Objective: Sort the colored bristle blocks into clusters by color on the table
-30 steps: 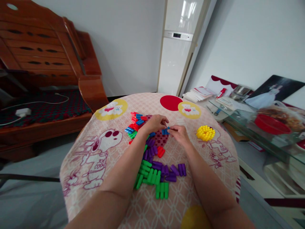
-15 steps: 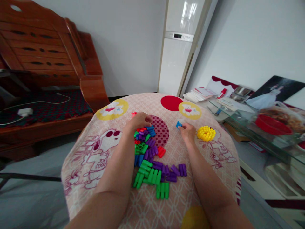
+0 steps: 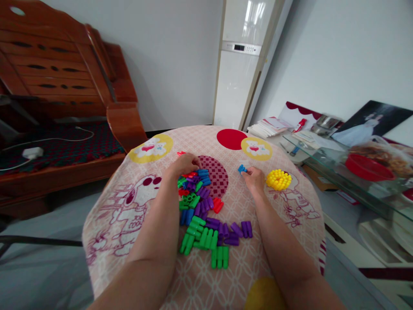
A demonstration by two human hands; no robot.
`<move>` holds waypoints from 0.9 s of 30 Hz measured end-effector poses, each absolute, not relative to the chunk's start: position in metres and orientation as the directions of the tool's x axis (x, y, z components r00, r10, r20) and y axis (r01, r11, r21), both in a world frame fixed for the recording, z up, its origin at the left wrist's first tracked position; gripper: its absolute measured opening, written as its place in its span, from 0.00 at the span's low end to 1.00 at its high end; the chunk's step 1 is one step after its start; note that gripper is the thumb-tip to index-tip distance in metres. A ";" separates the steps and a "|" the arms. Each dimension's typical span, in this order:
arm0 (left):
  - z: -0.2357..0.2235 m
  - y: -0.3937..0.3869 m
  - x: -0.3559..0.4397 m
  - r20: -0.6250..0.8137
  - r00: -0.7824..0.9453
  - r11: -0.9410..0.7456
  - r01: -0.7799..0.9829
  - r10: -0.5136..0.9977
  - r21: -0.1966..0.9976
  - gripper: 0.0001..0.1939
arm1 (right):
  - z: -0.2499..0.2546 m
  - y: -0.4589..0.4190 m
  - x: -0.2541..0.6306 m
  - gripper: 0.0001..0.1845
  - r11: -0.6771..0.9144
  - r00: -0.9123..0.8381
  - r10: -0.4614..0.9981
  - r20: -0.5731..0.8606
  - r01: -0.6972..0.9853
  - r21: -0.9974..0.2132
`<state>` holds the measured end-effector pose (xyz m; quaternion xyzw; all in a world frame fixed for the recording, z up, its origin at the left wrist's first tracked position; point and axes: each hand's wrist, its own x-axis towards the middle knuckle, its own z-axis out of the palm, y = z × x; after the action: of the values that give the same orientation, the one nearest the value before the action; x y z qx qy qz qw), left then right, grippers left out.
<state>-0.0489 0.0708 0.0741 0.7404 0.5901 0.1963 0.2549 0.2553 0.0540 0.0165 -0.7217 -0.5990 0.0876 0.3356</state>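
Observation:
My right hand pinches a small blue plastic tube block just above or on the tablecloth, right of the dark red printed circle. My left hand is over the far end of a heap of coloured tube blocks, its fingers bent down and together; what is under them is hidden. Beside those fingers lie blue blocks, with a red block just beyond the hand. Nearer me the heap runs on in purple blocks and green blocks. One red block lies at its right side.
A ring of yellow knobbly pieces sits to the right of my right hand on the round, cloth-covered table. Further right stands a glass shelf with papers, a red bowl and a photo. A wooden bench is at the left.
My left hand has drawn slightly left, uncovering more of the blue blocks at the heap's far end. My right hand stays almost in place with the blue tube block.

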 end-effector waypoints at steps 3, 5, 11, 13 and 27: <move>0.077 0.070 -0.059 0.146 0.111 -0.180 0.746 0.983 0.642 0.14 | 0.015 0.055 0.256 0.07 -0.048 0.262 0.923 0.281 0.805 -0.592; 0.077 0.071 -0.063 0.160 0.092 -0.176 0.725 0.983 0.666 0.14 | 0.015 0.055 0.256 0.08 -0.054 0.259 0.927 0.271 0.807 -0.587; 0.071 0.075 -0.041 -0.069 0.304 -0.206 0.778 0.950 0.593 0.14 | 0.014 0.055 0.257 0.09 -0.064 0.252 0.936 0.247 0.810 -0.583; 0.071 0.075 -0.030 -0.108 0.309 -0.217 0.839 0.945 0.499 0.10 | 0.013 0.055 0.257 0.09 -0.057 0.252 0.934 0.255 0.806 -0.589; 0.061 0.079 -0.034 0.011 0.232 -0.187 0.752 0.973 0.632 0.08 | 0.022 0.046 0.246 0.20 0.244 0.278 0.809 0.517 0.642 -0.727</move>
<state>-0.0339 0.0795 0.0610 0.7407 0.5822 0.2117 0.2601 0.2462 0.0457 0.0221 -0.6094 -0.5953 0.0809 0.5175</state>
